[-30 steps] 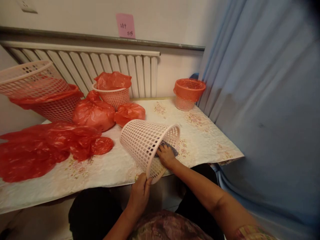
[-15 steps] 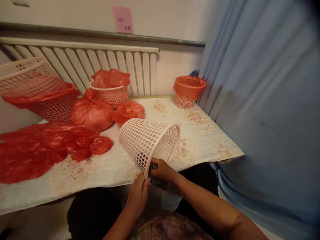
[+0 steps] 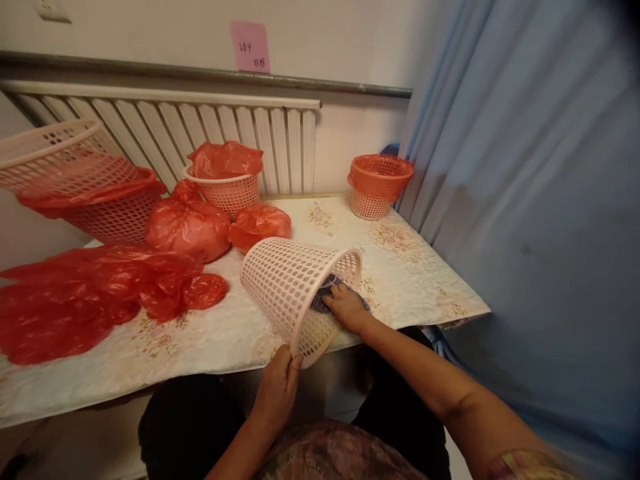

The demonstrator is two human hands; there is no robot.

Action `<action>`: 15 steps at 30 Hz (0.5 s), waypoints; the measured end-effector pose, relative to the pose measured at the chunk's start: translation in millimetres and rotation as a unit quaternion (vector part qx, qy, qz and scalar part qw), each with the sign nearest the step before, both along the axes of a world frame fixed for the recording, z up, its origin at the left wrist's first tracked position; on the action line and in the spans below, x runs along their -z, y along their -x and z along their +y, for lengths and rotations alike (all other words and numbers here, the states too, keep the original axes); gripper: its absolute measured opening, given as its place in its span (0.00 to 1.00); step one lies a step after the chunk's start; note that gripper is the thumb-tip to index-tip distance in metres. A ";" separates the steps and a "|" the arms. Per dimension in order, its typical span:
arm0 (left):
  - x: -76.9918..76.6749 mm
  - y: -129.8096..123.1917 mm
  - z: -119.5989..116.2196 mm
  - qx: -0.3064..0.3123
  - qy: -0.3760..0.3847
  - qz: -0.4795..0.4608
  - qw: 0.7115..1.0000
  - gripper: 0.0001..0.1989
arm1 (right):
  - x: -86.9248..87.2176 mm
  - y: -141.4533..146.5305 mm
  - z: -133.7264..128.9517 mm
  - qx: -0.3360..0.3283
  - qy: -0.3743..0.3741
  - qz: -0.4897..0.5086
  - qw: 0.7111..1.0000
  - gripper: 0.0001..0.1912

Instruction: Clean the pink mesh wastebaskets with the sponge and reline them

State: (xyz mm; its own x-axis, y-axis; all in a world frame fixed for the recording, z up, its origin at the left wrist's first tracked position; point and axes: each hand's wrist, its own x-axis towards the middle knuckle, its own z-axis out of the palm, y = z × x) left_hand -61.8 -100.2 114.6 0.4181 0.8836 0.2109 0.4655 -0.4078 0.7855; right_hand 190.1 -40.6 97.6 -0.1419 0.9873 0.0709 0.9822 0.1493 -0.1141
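A pale pink plastic basket (image 3: 280, 273) with a mesh wall lies tipped on its side near the table's front edge, its mouth facing right and toward me. My left hand (image 3: 277, 387) is closed on the near part of its rim, thumb over the edge. At the mouth, my right hand (image 3: 347, 308) presses a dark grey cloth (image 3: 323, 298) against the inner wall. Its fingers are bent over the cloth, part of which sticks out past the rim. The rest of the cloth is hidden by the hand and the basket.
Red plastic bags (image 3: 95, 293) spread over the table's left side, beside a knotted red bag (image 3: 187, 227). Stacked baskets (image 3: 100, 200) lean at far left. A lined basket (image 3: 227, 190) and an orange-and-pink stack (image 3: 377, 187) stand behind. A blue curtain (image 3: 525, 220) hangs at right.
My right hand has moved up and to the right with the dark cloth, from the near rim to the inner far side of the mouth. My left hand still grips the rim.
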 end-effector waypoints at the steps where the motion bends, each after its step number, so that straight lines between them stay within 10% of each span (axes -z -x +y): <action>1: -0.1 -0.6 0.4 -0.002 -0.001 -0.002 1.000 0.14 | 0.7 -0.8 0.4 0.011 -0.003 0.001 1.000 0.15; 15: 37.3 -17.8 8.3 0.018 0.022 -0.034 0.999 0.11 | 23.1 20.7 -11.6 0.108 -0.001 0.163 0.981 0.25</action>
